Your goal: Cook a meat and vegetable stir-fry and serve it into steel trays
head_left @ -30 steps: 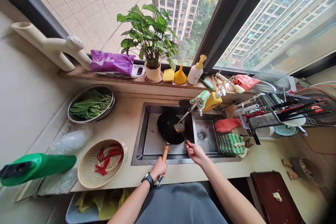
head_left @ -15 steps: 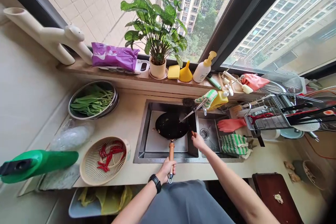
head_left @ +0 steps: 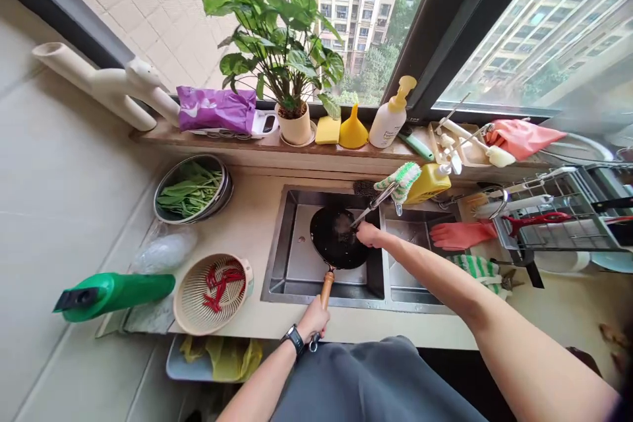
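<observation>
A black pan (head_left: 329, 244) lies tilted in the left basin of the steel sink (head_left: 289, 287), with pale specks on its surface. My left hand (head_left: 314, 318) is wrapped round the pan's wooden handle (head_left: 327, 287). At the pan's right edge my right hand (head_left: 368, 235) is closed, just below the tip of the faucet (head_left: 374, 206). What it holds is hidden. Water runs from the spout into the pan. A green and white striped cloth (head_left: 404, 179) hangs over the faucet.
Left of the sink are a bowl of greens (head_left: 192, 191), a basket of red chillies (head_left: 190, 303) and a green bottle (head_left: 121, 293). Red gloves (head_left: 459, 235) lie by the right basin, beside a dish rack (head_left: 548, 217). A potted plant (head_left: 295, 125) and soap bottle (head_left: 388, 124) stand on the sill.
My right hand has moved up and left, from between the basins to the pan below the spout. The brown handle seen in it earlier is now hidden. My left hand keeps its hold.
</observation>
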`<state>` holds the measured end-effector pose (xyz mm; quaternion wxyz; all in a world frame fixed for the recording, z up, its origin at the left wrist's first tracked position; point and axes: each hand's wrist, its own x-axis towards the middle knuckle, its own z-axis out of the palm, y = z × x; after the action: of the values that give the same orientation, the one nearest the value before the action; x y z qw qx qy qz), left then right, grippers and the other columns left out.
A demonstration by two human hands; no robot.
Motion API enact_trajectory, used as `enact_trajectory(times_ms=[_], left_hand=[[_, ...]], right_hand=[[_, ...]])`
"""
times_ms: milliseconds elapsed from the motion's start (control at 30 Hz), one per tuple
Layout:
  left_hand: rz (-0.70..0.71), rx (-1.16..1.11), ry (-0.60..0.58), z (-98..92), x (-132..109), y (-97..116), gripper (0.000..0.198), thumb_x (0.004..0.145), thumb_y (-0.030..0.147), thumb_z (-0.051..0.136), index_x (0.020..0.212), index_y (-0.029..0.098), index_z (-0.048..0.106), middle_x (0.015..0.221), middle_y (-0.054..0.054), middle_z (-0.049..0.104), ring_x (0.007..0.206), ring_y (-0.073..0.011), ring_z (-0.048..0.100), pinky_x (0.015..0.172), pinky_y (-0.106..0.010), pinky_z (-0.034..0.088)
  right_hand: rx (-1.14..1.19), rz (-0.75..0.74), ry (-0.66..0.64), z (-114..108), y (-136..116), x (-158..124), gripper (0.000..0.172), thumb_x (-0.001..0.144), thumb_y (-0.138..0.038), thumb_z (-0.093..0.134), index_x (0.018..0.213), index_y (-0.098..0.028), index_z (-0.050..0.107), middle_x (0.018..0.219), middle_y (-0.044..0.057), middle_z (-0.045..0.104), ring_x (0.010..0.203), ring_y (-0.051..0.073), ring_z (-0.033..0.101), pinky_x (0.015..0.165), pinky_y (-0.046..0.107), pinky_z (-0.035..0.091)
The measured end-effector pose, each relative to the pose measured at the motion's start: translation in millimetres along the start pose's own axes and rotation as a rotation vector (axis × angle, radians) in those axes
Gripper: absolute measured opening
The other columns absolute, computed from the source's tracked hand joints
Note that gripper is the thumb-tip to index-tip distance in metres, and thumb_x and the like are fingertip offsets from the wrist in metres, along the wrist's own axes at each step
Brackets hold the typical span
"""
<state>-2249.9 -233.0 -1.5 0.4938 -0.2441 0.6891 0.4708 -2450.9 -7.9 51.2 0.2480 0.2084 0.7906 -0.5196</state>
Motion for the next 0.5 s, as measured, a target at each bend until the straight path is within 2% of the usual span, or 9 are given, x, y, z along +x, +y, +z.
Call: enact_trajectory(times_ms=[67,133,167,233,300,367,400,433,500], left_hand=[[-0.013,0.03,0.015,-2.6,0,2,0.053,0.081,0.013,0.061,0.133,0.017,0.049,0.056,0.012,0.04,0.04,-0.0118,0.046,0.051,-0.026,0.042],[-0.024,0.046,0.019,-6.0,0,3,0.053,0.081,0.013,0.06,0.132,0.017,0.049,0.056,0.012,0.04,0.04,-0.0123,0.045,0.049,-0.026,0.041],[-0.029,0.051,0.023,-8.2,0,3,0.052,0.081,0.013,0.061,0.131,0.017,0.049,0.055,0.011,0.04,0.04,-0.0125,0.045,0.048,-0.026,0.041],[-0.03,0.058,0.028,-13.4,-1,2,0.051,0.08,0.014,0.063,0.13,0.016,0.05,0.055,0.011,0.041,0.039,-0.0123,0.044,0.046,-0.025,0.039],[-0.022,0.058,0.029,-18.6,-1,1,0.05,0.08,0.017,0.066,0.128,0.017,0.051,0.055,0.011,0.041,0.037,-0.0119,0.044,0.044,-0.024,0.037],[-0.012,0.063,0.023,-22.3,-3,0,0.049,0.078,0.016,0.068,0.124,0.017,0.052,0.054,0.011,0.042,0.037,-0.0123,0.045,0.042,-0.023,0.036],[-0.008,0.076,0.023,-23.5,-4,0,0.047,0.078,0.015,0.067,0.123,0.016,0.052,0.054,0.011,0.042,0.037,-0.0128,0.046,0.041,-0.022,0.035],[-0.008,0.1,0.029,-24.2,-5,0,0.046,0.079,0.013,0.066,0.122,0.016,0.052,0.054,0.01,0.042,0.037,-0.0133,0.047,0.041,-0.022,0.035],[-0.013,0.175,0.058,-24.7,-7,2,0.041,0.081,0.01,0.063,0.12,0.017,0.051,0.055,0.01,0.043,0.038,-0.0136,0.049,0.04,-0.023,0.036]], right_hand=[[-0.073,-0.013,-0.086,17,-7,7,0.026,0.095,-0.033,0.072,0.11,-0.012,0.07,0.11,0.01,0.071,0.097,0.023,0.069,0.085,0.037,0.059],[-0.132,-0.044,-0.165,30,-8,2,0.011,0.085,-0.017,0.079,0.086,-0.01,0.071,0.084,0.011,0.071,0.085,0.023,0.069,0.077,0.032,0.054],[-0.152,-0.065,-0.195,34,-5,-5,0.012,0.08,-0.008,0.08,0.077,-0.012,0.068,0.072,0.009,0.068,0.079,0.022,0.067,0.073,0.03,0.052],[-0.171,-0.113,-0.241,32,9,-29,0.021,0.072,0.004,0.075,0.071,-0.014,0.066,0.058,0.002,0.059,0.068,0.017,0.061,0.068,0.027,0.047],[-0.167,-0.159,-0.268,13,34,-57,0.029,0.066,0.012,0.069,0.073,-0.016,0.066,0.053,-0.004,0.051,0.058,0.011,0.051,0.064,0.024,0.042],[-0.159,-0.212,-0.275,-20,62,-82,0.037,0.06,0.017,0.064,0.076,-0.016,0.068,0.052,-0.008,0.045,0.05,0.007,0.039,0.06,0.021,0.038],[-0.17,-0.291,-0.281,-40,75,-90,0.037,0.06,0.016,0.064,0.078,-0.016,0.069,0.053,-0.008,0.045,0.047,0.005,0.034,0.057,0.02,0.036],[-0.189,-0.35,-0.251,-62,86,-96,0.037,0.062,0.014,0.065,0.082,-0.016,0.071,0.056,-0.008,0.048,0.045,0.004,0.031,0.055,0.02,0.035],[-0.319,-0.397,-0.214,-101,97,-102,0.044,0.06,0.013,0.063,0.093,-0.014,0.074,0.062,-0.004,0.056,0.044,0.005,0.036,0.053,0.02,0.035]])
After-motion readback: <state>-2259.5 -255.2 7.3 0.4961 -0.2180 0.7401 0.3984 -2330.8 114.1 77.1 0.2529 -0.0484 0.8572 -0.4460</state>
